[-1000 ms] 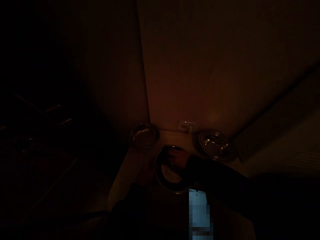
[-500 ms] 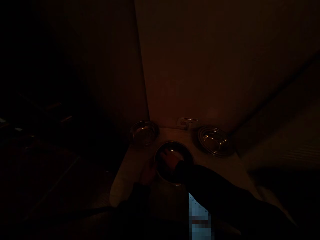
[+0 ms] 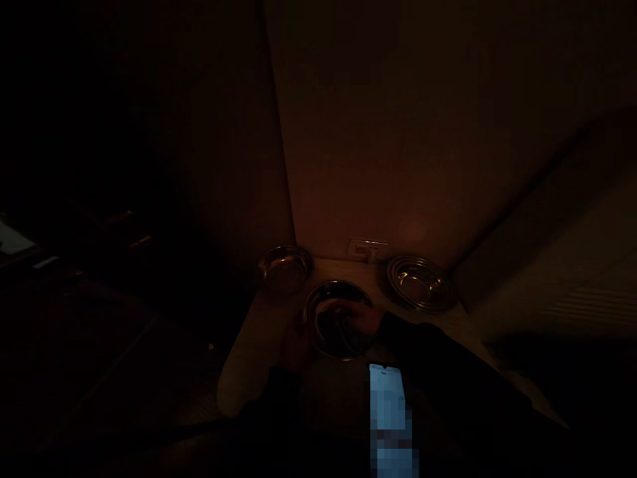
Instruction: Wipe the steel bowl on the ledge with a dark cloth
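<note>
The scene is very dark. A round, shiny metal bowl (image 3: 338,358) stands on a small pale table in front of me. My left hand (image 3: 297,342) is at the bowl's left side, closed about its rim. Over the inside of the bowl reaches my right hand (image 3: 362,317), coming in from the right. Its fingers fade into shadow, and whether they hold anything there cannot be made out. What lies in the bowl is too dark to see.
Another metal bowl (image 3: 284,269) stands at the table's back left, and stacked metal bowls (image 3: 421,284) at its back right. A lit phone (image 3: 388,398) lies near me. A wall socket (image 3: 367,249) is behind the table (image 3: 249,368), against a wall corner.
My right hand has shifted right and up within the bowl, its fingers less spread now. The phone's top edge has come into sight as my right forearm moved. The view has shifted slightly.
</note>
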The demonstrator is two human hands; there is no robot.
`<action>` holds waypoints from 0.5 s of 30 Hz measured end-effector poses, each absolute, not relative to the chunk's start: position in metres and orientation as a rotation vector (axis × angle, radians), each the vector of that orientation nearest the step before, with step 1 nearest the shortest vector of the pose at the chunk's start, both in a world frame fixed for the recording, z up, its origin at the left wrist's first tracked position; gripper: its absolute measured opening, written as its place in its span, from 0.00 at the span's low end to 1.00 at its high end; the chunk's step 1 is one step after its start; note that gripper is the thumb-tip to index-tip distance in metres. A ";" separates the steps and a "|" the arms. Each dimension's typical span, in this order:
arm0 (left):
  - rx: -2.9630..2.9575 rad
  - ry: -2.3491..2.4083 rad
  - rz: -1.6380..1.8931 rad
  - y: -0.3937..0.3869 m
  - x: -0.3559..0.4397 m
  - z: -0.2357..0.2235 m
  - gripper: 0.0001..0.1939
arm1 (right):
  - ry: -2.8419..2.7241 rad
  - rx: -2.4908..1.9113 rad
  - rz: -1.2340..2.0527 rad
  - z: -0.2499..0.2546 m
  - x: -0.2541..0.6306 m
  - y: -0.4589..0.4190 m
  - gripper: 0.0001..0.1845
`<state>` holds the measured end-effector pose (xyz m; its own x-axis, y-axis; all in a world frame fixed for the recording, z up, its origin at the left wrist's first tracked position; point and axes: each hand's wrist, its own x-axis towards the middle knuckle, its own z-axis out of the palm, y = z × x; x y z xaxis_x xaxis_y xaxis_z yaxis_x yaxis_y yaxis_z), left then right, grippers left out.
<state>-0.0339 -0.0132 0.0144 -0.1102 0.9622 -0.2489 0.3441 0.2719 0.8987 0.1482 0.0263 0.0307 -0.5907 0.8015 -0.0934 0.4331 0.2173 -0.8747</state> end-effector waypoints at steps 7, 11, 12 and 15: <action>1.963 1.688 0.873 -0.033 -0.036 0.019 0.26 | -1.506 -1.169 1.365 0.056 0.217 0.022 0.19; 2.531 1.295 0.675 -0.035 -0.036 0.010 0.23 | -1.500 -1.372 1.160 0.054 0.241 0.008 0.17; 2.588 1.226 0.597 -0.035 -0.036 0.009 0.23 | -1.538 -1.407 1.094 0.053 0.245 0.004 0.17; 2.658 1.061 0.403 -0.033 -0.034 0.008 0.20 | -1.644 -1.402 0.894 0.047 0.259 -0.005 0.21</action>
<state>-0.0343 -0.0331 0.0083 0.6965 0.6992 0.1612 0.6296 -0.7033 0.3301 0.2590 -0.0053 0.0472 -0.0850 0.9894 0.1177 0.4392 0.1432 -0.8869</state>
